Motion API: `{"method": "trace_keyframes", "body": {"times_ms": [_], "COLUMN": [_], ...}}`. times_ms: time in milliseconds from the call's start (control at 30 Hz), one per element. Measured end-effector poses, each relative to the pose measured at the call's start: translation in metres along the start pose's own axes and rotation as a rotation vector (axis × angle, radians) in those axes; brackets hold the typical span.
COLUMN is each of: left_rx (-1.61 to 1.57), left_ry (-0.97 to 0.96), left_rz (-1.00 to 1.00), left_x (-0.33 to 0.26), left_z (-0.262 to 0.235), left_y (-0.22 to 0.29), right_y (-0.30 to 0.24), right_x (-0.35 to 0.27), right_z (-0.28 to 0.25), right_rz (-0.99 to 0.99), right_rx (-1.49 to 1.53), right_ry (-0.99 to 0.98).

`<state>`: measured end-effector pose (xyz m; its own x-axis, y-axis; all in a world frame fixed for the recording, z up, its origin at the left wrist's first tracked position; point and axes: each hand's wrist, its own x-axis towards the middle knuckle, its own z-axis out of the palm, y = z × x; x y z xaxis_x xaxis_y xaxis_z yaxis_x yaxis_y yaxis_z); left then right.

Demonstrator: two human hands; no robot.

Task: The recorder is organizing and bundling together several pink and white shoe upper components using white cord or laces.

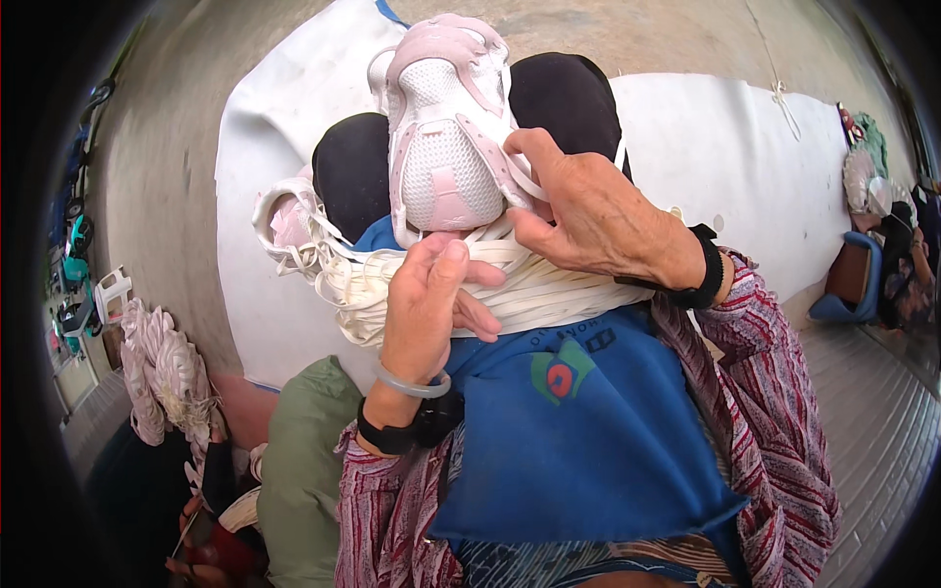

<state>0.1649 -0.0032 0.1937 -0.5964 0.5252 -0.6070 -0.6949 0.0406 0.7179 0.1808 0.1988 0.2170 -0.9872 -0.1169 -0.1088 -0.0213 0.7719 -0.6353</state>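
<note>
A pink and white mesh shoe (431, 88) lies between my black-clad knees, its pink-patched tongue (453, 176) facing me. At its right eyelet edge, my right hand (603, 211) has its fingers bent around a white shoelace (526, 183); the fingertips are partly hidden. My left hand (436, 284) is just below the tongue, palm turned inward and fingers apart, holding nothing I can see. Across my lap stretches a thick bundle of cream-white shoelaces (377, 294), under both hands. Another pink and white shoe piece (290, 218) rests by my left knee.
White sheeting (716, 147) covers the ground around my knees. To the left are a green cushion (309, 461), a cluster of pale pink shoes (167, 363) and another person's hand (186, 514). A blue chair (851, 279) and a seated person (907, 260) are far right.
</note>
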Motion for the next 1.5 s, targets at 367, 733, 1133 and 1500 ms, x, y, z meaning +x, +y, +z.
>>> {"method": "trace_keyframes", "body": {"times_ms": [367, 733, 1133, 1500], "left_rx": [-0.616, -0.578, -0.309, 0.144], "left_ry": [-0.071, -0.299, -0.331, -0.533], "left_rz": [0.042, -0.139, -0.286, -0.034], "left_x": [0.016, 0.042, 0.037, 0.029], "left_z": [-0.008, -0.014, -0.031, -0.044], "left_y": [-0.016, -0.018, -0.004, 0.044], "right_y": [0.024, 0.030, 0.018, -0.025], "right_x": [0.011, 0.007, 0.004, 0.022], "right_z": [0.005, -0.002, -0.017, -0.019], "right_rz": [-0.157, 0.015, 0.105, -0.299], "right_rx": [0.009, 0.075, 0.145, 0.322], "right_ry": [0.092, -0.096, -0.179, 0.225]}}
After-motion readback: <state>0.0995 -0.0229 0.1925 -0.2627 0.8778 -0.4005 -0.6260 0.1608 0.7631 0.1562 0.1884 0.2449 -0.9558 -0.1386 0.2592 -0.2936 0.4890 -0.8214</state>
